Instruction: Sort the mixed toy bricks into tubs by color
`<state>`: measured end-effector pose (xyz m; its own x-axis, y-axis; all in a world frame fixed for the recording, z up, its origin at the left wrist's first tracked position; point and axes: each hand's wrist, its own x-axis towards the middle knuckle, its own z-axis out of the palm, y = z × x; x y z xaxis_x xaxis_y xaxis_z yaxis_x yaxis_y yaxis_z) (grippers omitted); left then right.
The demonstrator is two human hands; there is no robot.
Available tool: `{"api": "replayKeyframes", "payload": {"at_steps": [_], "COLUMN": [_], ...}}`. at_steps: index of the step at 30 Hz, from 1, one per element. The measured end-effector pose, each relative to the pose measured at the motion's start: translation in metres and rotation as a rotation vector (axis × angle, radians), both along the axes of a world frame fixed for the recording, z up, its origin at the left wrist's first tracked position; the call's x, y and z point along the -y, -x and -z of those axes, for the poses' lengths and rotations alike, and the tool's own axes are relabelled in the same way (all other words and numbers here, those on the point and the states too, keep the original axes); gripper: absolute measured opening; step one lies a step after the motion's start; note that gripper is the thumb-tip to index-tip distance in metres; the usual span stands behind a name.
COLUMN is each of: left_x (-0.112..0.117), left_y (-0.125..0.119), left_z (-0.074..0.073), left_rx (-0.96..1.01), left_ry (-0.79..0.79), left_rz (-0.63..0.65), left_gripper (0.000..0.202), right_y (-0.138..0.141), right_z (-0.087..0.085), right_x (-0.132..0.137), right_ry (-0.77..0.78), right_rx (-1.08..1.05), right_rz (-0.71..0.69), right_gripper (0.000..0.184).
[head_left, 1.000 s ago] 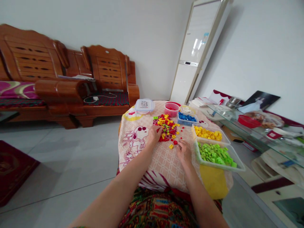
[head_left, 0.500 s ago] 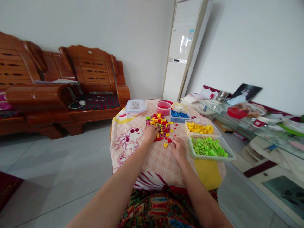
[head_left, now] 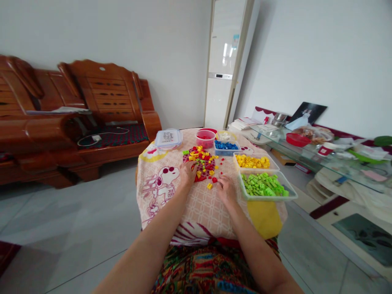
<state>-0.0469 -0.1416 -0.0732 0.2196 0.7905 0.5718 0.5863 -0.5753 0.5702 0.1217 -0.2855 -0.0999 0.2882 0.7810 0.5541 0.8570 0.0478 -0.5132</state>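
A loose pile of small toy building bricks (head_left: 200, 154), mostly yellow and red with some green, lies on a dark red patch of the tablecloth (head_left: 199, 208). At the pile's near left edge is my left hand (head_left: 187, 174), its fingers curled in at the bricks; whatever is between the fingertips is too small to make out. My right hand (head_left: 226, 188) rests on the cloth to the right, fingers loosely bent and apart. Its fingertips are beside a red brick (head_left: 214, 179), and a yellow brick (head_left: 210, 186) lies just left of them.
To the right stand tubs of green bricks (head_left: 265, 185) and yellow bricks (head_left: 252, 162). Behind are a tub of blue bricks (head_left: 226, 145), a round red-brick tub (head_left: 205, 139) and a lidded box (head_left: 168, 139). A cluttered glass shelf (head_left: 339, 167) runs along the right.
The whole view has shifted, so the table and furniture appear further left. My left hand sits slightly further toward the pile's left edge; my right hand stays by the red brick.
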Motion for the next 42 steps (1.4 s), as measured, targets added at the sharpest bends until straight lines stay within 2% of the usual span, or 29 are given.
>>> {"api": "replayKeyframes", "payload": {"at_steps": [5,9,13,19,26,37,42], "left_x": [0.001,0.006,0.022,0.047,0.058,0.060,0.057], "left_y": [0.001,0.001,-0.002,-0.012,-0.019,-0.020,-0.018], "left_z": [0.002,-0.002,-0.007,-0.007,-0.003,-0.001,-0.001], "left_rx": [0.011,0.010,-0.018,-0.111,-0.156,-0.113,-0.005], "left_ry": [0.000,-0.003,-0.036,-0.112,-0.165,-0.131,-0.061], "left_rz": [0.032,0.062,0.167,0.362,0.488,0.524,0.420], "left_gripper": [0.023,0.023,0.034,0.040,0.042,0.040,0.040], "right_y": [-0.001,0.000,0.001,0.004,0.008,0.010,0.008], "right_z": [0.000,-0.001,-0.003,-0.010,-0.012,-0.014,-0.012], "right_x": [0.000,0.001,0.002,0.006,0.007,0.009,0.010], "right_ry": [0.014,0.018,0.012,-0.120,-0.140,-0.141,-0.168], "right_rx": [0.006,-0.003,-0.037,-0.031,-0.035,-0.068,-0.041], "right_rz": [-0.015,-0.004,-0.002,-0.031,-0.066,-0.027,-0.010], "right_gripper": [0.026,0.027,0.026,0.030,0.034,0.025,0.024]}}
